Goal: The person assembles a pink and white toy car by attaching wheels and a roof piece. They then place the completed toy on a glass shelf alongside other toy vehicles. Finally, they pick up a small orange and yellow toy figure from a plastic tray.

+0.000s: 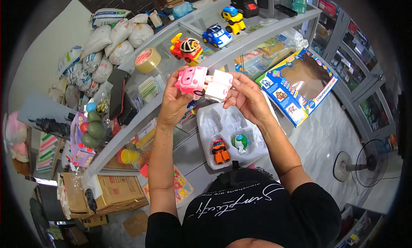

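Above the counter's near edge I hold a pink and white toy car (193,80) between both hands. My left hand (174,103) grips its pink front end, thumb near a black wheel. The fingers of my right hand (249,95) close on the white rear part, which looks folded out from the front. Below my hands is a white moulded plastic tray (226,117). An orange toy vehicle (220,151) and a green and white toy (240,142) lie in its compartments.
On the glass counter stand a red toy fire engine (188,48), a blue and white toy car (216,36), a yellow and blue toy robot (233,20) and a tape roll (147,60). A windowed toy box (296,87) is at right; a fan (368,163) stands beyond.
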Action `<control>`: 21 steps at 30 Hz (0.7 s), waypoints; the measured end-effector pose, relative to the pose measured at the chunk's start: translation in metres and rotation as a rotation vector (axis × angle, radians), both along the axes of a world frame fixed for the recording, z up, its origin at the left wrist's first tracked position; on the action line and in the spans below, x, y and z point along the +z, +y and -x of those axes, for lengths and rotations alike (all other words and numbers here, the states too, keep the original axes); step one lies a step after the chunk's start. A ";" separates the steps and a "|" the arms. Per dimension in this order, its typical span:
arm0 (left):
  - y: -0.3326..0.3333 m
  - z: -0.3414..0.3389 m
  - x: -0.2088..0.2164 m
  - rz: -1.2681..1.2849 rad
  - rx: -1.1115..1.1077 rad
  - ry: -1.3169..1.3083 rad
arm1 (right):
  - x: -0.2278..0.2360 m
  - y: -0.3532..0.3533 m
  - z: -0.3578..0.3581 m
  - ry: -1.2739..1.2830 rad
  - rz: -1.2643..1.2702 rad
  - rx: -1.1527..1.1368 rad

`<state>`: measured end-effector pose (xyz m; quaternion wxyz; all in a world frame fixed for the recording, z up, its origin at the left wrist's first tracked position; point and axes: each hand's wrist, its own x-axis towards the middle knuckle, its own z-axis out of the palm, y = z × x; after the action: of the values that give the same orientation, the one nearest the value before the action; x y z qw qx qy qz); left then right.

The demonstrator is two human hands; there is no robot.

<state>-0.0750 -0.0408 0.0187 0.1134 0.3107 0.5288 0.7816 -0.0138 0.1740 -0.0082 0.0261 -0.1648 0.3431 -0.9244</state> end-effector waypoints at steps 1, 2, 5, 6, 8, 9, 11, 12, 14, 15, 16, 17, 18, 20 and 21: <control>0.006 0.001 -0.001 0.006 -0.017 -0.012 | -0.002 0.003 -0.001 -0.011 0.025 0.005; 0.011 0.002 -0.001 0.013 -0.034 -0.025 | 0.002 0.007 -0.004 -0.026 0.045 0.020; 0.029 0.005 -0.004 0.014 -0.079 -0.048 | -0.006 0.019 -0.001 -0.008 0.012 -0.010; 0.035 0.006 -0.005 0.002 -0.098 -0.058 | -0.009 0.025 0.001 0.014 0.040 0.030; 0.045 0.008 -0.008 -0.015 -0.109 -0.082 | -0.008 0.031 0.000 -0.027 0.105 0.043; 0.049 0.008 -0.009 -0.018 -0.105 -0.097 | -0.009 0.034 0.000 -0.048 0.138 0.052; 0.057 0.008 -0.012 -0.025 -0.093 -0.123 | -0.014 0.039 0.004 -0.047 0.213 0.092; 0.060 0.009 -0.014 -0.028 -0.086 -0.136 | -0.016 0.040 0.006 -0.047 0.251 0.114; 0.066 0.009 -0.016 -0.040 -0.067 -0.154 | -0.022 0.042 0.012 -0.049 0.291 0.141; 0.070 0.008 -0.015 -0.047 -0.056 -0.160 | -0.024 0.043 0.015 -0.051 0.311 0.155; 0.072 0.007 -0.016 -0.054 -0.040 -0.166 | -0.026 0.042 0.017 -0.054 0.310 0.158; 0.072 0.007 -0.018 -0.066 -0.040 -0.176 | -0.026 0.042 0.018 -0.058 0.310 0.161; 0.071 0.009 -0.021 -0.077 -0.040 -0.186 | -0.027 0.041 0.020 -0.061 0.309 0.164; 0.067 0.009 -0.026 -0.091 -0.033 -0.221 | -0.034 0.039 0.024 -0.050 0.281 0.196; 0.066 0.007 -0.027 -0.107 -0.018 -0.242 | -0.038 0.036 0.026 -0.045 0.267 0.212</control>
<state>-0.0821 0.0249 -0.0085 0.1668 0.2246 0.4660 0.8394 -0.0398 0.2104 -0.0464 0.1087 -0.1815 0.1971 -0.9573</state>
